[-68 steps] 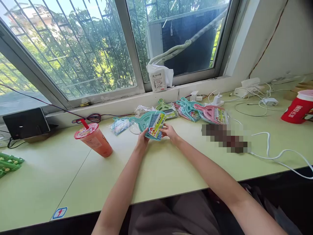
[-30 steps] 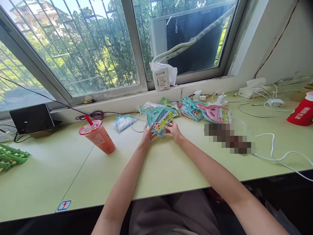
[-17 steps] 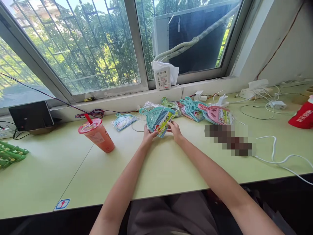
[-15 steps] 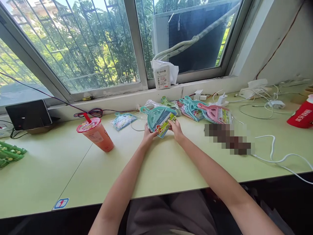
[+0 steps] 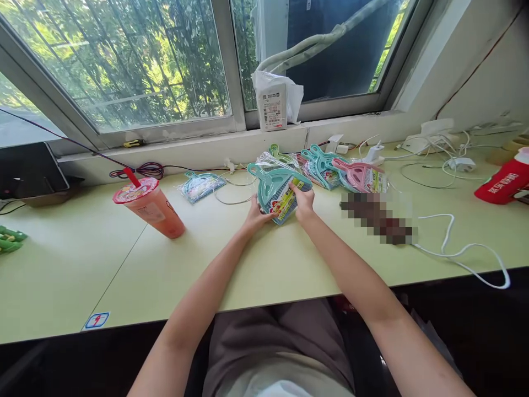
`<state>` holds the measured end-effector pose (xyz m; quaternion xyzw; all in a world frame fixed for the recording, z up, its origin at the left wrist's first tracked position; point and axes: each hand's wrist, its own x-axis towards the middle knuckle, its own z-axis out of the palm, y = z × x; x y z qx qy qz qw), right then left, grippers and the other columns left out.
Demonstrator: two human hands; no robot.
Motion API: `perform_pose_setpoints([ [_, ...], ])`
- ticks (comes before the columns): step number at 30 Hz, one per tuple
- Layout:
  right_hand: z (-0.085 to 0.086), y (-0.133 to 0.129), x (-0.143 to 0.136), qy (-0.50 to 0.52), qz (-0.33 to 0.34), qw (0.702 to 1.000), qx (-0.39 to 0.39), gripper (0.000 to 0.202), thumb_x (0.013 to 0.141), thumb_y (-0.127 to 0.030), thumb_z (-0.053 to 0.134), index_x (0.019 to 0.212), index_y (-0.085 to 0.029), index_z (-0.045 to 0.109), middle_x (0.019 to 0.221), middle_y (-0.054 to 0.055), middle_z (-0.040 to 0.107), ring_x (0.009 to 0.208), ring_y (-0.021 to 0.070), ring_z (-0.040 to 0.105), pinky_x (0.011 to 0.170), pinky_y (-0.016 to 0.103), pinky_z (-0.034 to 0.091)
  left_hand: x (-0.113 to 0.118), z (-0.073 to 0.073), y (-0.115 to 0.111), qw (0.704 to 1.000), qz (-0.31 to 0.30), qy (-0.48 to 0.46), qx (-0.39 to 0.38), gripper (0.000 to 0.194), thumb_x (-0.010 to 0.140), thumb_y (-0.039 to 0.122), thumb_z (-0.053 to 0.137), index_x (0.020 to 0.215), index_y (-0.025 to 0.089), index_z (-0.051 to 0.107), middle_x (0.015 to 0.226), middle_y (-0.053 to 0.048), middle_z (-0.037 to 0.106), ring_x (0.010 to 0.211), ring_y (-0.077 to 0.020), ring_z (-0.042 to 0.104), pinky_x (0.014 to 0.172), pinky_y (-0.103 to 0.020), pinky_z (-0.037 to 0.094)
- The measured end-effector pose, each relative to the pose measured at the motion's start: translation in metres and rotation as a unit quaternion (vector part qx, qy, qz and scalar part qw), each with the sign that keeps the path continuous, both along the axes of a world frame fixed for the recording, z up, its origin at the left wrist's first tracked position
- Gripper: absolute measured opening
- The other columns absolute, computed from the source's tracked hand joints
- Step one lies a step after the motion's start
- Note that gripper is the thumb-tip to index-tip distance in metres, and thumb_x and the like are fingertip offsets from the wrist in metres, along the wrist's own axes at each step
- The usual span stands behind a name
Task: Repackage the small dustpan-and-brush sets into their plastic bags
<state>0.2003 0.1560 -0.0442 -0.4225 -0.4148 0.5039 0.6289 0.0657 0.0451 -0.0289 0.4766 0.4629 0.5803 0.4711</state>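
Both hands are clamped on a teal plastic dustpan-and-brush set (image 5: 271, 186), which is positioned above the pale green table (image 5: 264, 275). The left hand (image 5: 255, 216) grips its lower left edge, thumb along the lower front. The right hand (image 5: 305, 203) grips its right side, thumb over the yellow printed label (image 5: 285, 199). The set lies between the two hands, its looped handle pointing up and to the left, away from the fingers. Clear plastic film shows just behind its upper edge; whether it belongs to this set cannot be determined.

Containers noted: a clear plastic cup (image 5: 159, 214) with an orange-red drink visible through its wall, closed by a red-rimmed printed lid (image 5: 136, 191) with a red straw (image 5: 131, 177) through it, located to the left of the hands. On the sill, a pale printed carton (image 5: 273, 110) sits partly inside a white plastic bag (image 5: 294, 100); carton contents cannot be seen. At far right, a red container with white lettering (image 5: 498, 182); contents not visible.

Packaged in clear plastic: a light blue set (image 5: 201, 187) on the left; beyond the hands and to the right, a green set (image 5: 281, 156), teal sets (image 5: 323, 164) and a pink set (image 5: 359, 172), grouped closely.
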Motion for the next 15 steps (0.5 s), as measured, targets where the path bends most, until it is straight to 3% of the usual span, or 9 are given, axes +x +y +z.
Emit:
perform_pose_setpoints([
  [4,0.004,-0.003,-0.001,-0.055,-0.085,0.995,-0.016,0.058,0.065,-0.045,0.078,0.109,-0.023,0.047,0.118,0.010,0.063,0.111,0.0238,0.061,0.089,0.038,0.055,0.005,-0.002,-0.001,1.000,0.022,0.003,0.006,0.101,0.049,0.017,0.089,0.134,0.026,0.034,0.117,-0.009,0.061,0.098,-0.0270,0.065,0.081,-0.044,0.059],
  [7,0.012,-0.009,-0.002,-0.085,-0.088,0.992,0.001,0.065,0.064,-0.048,0.079,0.113,-0.023,0.042,0.125,0.013,0.058,0.116,0.0251,0.058,0.094,0.039,0.053,0.005,-0.004,-0.001,0.998,0.054,0.028,0.011,0.096,0.051,0.017,0.087,0.132,0.025,0.036,0.116,-0.008,0.060,0.097,-0.0258,0.064,0.078,-0.041,0.060],
  [10,0.023,-0.017,0.000,-0.049,-0.026,0.998,0.034,0.069,0.066,-0.047,0.078,0.118,-0.024,0.039,0.129,0.013,0.056,0.118,0.0238,0.057,0.096,0.037,0.051,0.001,-0.004,0.000,0.996,0.071,0.045,0.007,0.092,0.052,0.019,0.086,0.129,0.024,0.037,0.114,-0.008,0.059,0.095,-0.0256,0.065,0.074,-0.040,0.060],
  [15,0.030,-0.025,-0.005,0.015,0.159,0.986,0.050,0.062,0.066,-0.033,0.077,0.117,-0.028,0.041,0.120,0.005,0.062,0.112,0.0212,0.060,0.093,0.040,0.052,-0.011,-0.001,0.003,0.992,0.118,0.040,0.012,0.087,0.051,0.020,0.086,0.123,0.022,0.037,0.116,-0.008,0.056,0.099,-0.0274,0.063,0.072,-0.039,0.060],
])
